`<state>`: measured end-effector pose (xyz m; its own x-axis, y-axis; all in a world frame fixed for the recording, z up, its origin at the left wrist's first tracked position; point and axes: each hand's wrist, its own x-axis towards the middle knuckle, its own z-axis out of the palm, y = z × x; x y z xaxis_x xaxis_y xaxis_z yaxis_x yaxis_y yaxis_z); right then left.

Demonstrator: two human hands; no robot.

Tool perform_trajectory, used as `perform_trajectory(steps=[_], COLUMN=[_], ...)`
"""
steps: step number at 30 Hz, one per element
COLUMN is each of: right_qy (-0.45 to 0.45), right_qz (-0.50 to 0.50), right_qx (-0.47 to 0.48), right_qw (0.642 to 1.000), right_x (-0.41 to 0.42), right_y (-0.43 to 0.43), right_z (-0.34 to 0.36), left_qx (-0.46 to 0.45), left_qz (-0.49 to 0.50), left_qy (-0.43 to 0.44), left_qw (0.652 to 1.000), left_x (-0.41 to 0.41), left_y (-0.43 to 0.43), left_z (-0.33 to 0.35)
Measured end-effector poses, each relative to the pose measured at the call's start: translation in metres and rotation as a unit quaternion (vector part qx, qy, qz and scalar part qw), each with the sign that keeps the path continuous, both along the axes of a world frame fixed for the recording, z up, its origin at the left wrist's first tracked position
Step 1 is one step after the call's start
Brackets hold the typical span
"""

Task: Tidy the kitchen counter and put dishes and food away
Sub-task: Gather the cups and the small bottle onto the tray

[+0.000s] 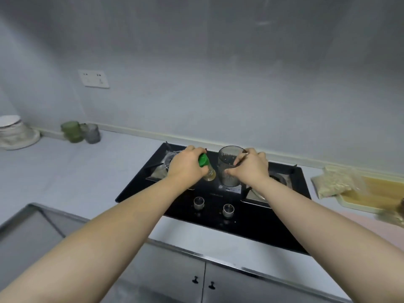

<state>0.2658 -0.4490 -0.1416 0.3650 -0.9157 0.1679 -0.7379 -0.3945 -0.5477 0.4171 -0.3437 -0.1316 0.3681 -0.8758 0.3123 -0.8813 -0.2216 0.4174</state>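
A small clear bottle with a green cap (206, 167) is tilted over the middle of the black gas hob (218, 215), and my left hand (185, 166) grips it. Right beside it stands a dark translucent holder cup (228, 169) on the hob. My right hand (251, 168) grips the cup's right side, thumb against its wall, and also pinches a thin dark stick, perhaps chopsticks (240, 160), which leans over the cup's rim.
Stacked white plates and bowls (16, 133) sit far left; a green glass mug (72, 131) and a grey glass (93, 133) stand by the wall. A wooden board (376, 193) with a bag of food (334, 180) lies right. Steel sink (26, 228) at front left.
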Motion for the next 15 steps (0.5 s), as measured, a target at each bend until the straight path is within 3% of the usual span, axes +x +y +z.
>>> perform_trajectory(steps=[15], right_qy=[-0.008], right_qz=[0.170], right_qx=[0.069], right_qw=[0.983], right_x=[0.264], right_y=[0.003], right_z=[-0.044], left_qx=[0.050], left_qz=[0.157], left_qy=[0.005], left_qw=[0.986], left_x=[0.222], left_y=[0.049], left_z=[-0.028])
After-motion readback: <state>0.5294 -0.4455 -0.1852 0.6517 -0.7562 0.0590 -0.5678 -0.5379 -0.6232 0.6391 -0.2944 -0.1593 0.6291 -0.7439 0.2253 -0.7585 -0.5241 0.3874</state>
